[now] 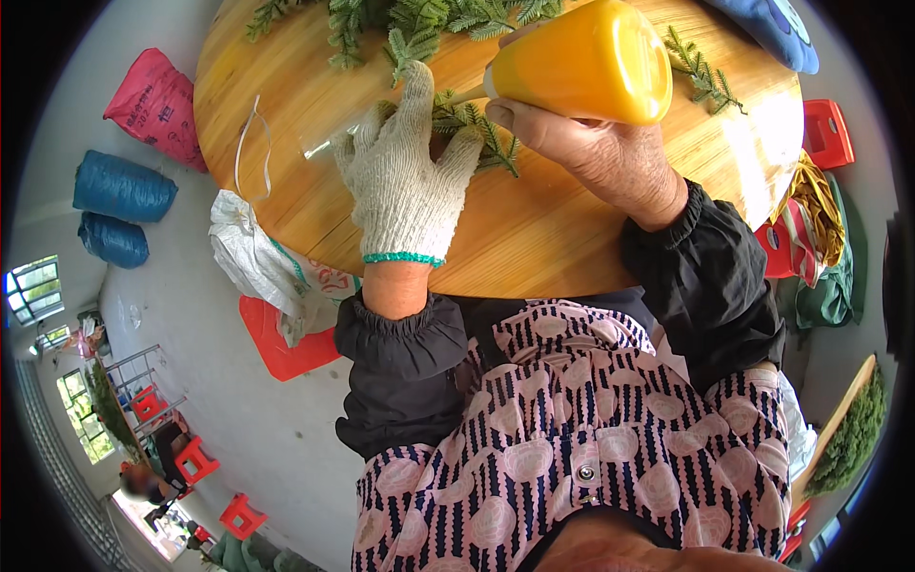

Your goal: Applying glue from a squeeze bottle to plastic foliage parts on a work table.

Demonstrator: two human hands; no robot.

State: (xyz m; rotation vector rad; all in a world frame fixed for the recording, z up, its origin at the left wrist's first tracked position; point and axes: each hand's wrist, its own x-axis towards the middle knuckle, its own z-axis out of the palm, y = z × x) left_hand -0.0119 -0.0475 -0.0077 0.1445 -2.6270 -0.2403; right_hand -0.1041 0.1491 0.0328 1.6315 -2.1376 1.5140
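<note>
My left hand (405, 172), in a white knitted glove with a green cuff edge, rests over the wooden table with its fingers spread. Beneath and beside its thumb and forefinger lies a green artificial fir sprig (498, 151), partly hidden by the glove. My bare right hand (610, 162) is wrapped round a yellow squeeze bottle (596, 62), tilted so that its thin nozzle points left at the sprig, between the gloved forefinger and thumb. Whether the nozzle touches the sprig I cannot tell.
More fir sprigs (415, 19) lie along the far side of the round wooden table (315, 205); a single sprig (705, 76) is at right. A white sack (238, 238) hangs by the left edge above a red stool (272, 338). Blue bags (124, 186) stand on the floor.
</note>
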